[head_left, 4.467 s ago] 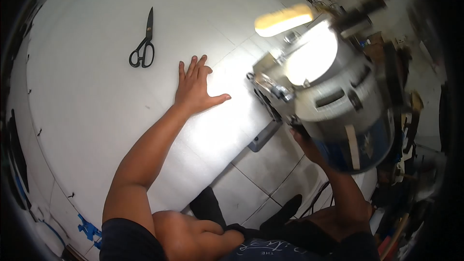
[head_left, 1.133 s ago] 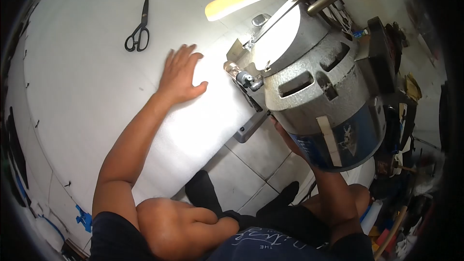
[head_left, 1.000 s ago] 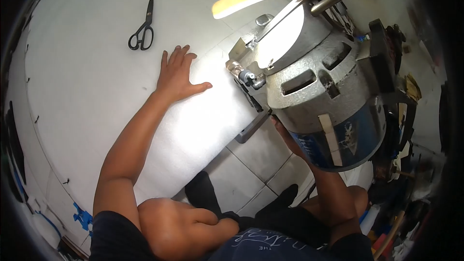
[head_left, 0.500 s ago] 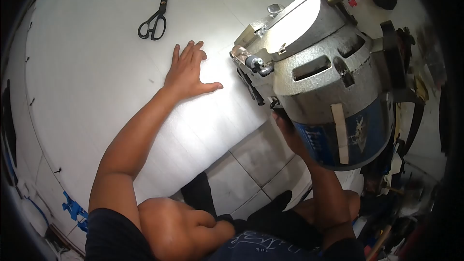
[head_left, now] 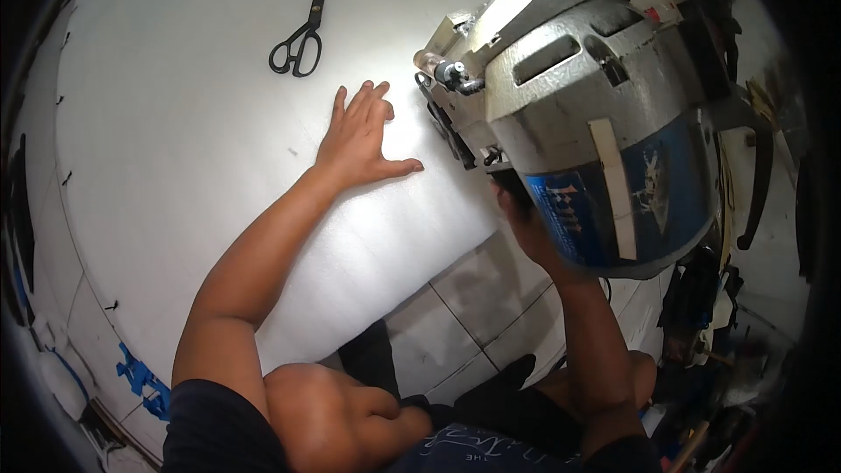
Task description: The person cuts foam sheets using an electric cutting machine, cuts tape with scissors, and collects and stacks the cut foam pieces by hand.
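Note:
My left hand (head_left: 359, 144) lies flat on a white foam-like sheet (head_left: 175, 193), fingers spread and thumb pointing right. Beyond its fingertips are black-handled scissors (head_left: 302, 39), closed, blades pointing away. A large grey metal machine with a blue motor housing, apparently a cloth cutting machine (head_left: 561, 114), stands at the right near the sheet's edge. My right hand (head_left: 523, 219) reaches under the near side of the housing to a dark handle and appears closed on it. Most of its fingers are hidden behind the machine, as is any blade.
Below the sheet's near edge are grey floor tiles (head_left: 447, 298) and my bent legs. Mixed items and dark cloth crowd the right side. A blue object (head_left: 140, 381) lies at the lower left. Small dark clips or marks dot the sheet's left border.
The view has shifted slightly. The cutting machine, with my right hand, has moved a little away and left relative to the sheet. My left hand stays flat near the scissors.

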The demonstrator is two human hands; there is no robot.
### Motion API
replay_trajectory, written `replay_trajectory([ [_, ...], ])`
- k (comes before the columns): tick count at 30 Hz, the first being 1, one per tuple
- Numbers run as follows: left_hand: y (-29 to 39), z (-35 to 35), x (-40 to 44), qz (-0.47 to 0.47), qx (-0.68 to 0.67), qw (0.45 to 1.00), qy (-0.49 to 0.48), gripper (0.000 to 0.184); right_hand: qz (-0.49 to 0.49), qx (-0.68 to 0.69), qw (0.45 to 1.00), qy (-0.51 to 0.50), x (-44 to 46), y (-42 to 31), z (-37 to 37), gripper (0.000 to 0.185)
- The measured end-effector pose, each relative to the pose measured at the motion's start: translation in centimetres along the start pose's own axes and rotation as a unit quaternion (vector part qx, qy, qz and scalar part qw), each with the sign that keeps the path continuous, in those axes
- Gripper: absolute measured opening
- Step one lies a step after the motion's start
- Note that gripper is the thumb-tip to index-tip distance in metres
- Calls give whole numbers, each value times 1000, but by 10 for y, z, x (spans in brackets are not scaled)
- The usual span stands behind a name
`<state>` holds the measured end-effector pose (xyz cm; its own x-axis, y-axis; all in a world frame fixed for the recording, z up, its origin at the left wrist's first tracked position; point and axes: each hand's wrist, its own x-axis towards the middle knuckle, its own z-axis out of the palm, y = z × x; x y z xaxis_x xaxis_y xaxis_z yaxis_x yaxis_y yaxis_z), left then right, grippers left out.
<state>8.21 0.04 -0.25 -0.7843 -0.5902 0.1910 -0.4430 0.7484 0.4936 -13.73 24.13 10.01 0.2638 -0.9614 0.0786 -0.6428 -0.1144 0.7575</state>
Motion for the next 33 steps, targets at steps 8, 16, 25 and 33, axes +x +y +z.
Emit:
replay_trajectory([
  [8,1,-1,3,-4,6,1000,-4,77,-103,-250,960,-74,39,15,-12,48],
  [16,-1,1,1,9,-3,1000,25,78,162,165,973,17,53,1,-7,41],
  [25,-27,-14,8,-58,-286,956,33,43,111,318,941,16,32,10,-2,50],
  [33,-143,-169,-38,-101,-319,932,137,29,270,628,698,-215,-65,10,-19,36],
])
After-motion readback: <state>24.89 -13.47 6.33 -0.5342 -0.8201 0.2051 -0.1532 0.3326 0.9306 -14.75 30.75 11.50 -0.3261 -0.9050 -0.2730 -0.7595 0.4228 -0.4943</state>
